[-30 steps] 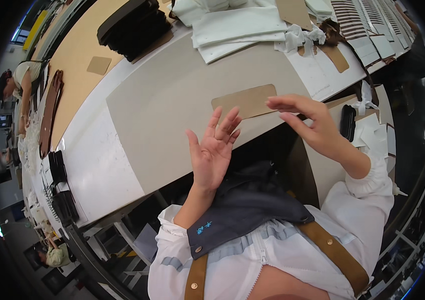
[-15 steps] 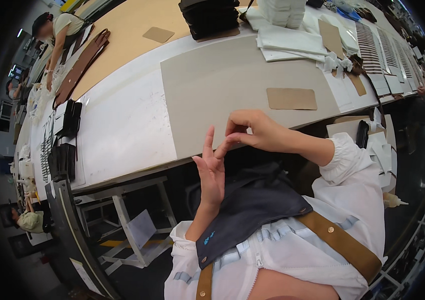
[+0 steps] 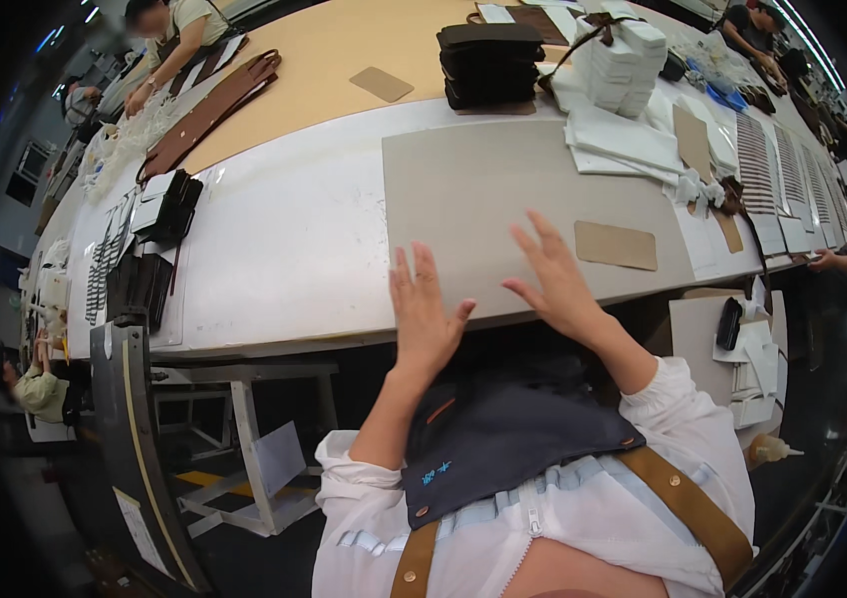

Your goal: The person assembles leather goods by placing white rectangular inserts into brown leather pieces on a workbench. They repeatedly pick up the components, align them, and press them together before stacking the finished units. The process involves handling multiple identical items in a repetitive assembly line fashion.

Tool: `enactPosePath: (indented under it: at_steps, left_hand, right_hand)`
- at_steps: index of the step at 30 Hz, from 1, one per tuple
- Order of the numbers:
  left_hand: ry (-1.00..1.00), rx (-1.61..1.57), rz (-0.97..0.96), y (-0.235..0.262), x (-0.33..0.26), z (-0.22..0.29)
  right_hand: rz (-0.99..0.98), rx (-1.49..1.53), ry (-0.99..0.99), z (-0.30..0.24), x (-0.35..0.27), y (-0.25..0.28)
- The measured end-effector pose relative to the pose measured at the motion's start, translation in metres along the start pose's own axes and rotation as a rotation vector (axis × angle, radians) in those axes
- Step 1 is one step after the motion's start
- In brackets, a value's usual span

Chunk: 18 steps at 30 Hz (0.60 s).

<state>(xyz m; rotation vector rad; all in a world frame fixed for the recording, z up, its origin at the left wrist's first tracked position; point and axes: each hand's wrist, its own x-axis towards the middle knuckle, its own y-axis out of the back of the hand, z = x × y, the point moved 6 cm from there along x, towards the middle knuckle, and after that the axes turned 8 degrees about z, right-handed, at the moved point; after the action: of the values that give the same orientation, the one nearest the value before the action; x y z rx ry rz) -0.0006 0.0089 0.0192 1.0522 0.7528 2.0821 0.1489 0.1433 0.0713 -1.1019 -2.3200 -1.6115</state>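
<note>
My left hand (image 3: 426,311) is raised over the near edge of the worktable (image 3: 284,249), fingers stretched out and nothing in it. My right hand (image 3: 555,279) is likewise held up with spread fingers, apart from the left and holding nothing. Beneath and beyond both hands lies a flat grey board (image 3: 483,179) on the white table surface. A tan rounded rectangular piece (image 3: 616,246) rests on that board, just right of my right hand. Neither hand appears to touch the board or the piece.
A tall black stack (image 3: 490,65) and white folded bundles (image 3: 621,65) stand at the back. Dark stacked pieces (image 3: 140,289) sit on the left, below brown straps (image 3: 209,115). One co-worker (image 3: 179,40) leans in at far left. A side shelf (image 3: 693,329) is at right.
My hands, with fingertips touching before, have come apart, and the fingers of both are now spread. The view has shifted, so the table things appear farther right.
</note>
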Motion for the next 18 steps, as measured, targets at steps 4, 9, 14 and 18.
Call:
enactPosePath:
  at_steps: [4,9,14,18]
  left_hand:
    - [-0.020,0.331,-0.196,0.011,0.012,-0.070]
    - [0.012,0.318,-0.306,0.013,0.018,-0.066]
    - [0.092,0.282,-0.426,0.010,0.015,-0.067]
    - [0.088,0.303,-0.456,0.007,0.014,-0.068]
  right_hand:
    - [0.016,-0.359,-0.216,0.123,-0.050,0.027]
    - [-0.108,-0.377,-0.310,0.133,-0.062,0.024]
    - [-0.236,-0.330,-0.354,0.131,-0.055,0.025]
    - [-0.297,-0.320,-0.347,0.136,-0.060,0.025]
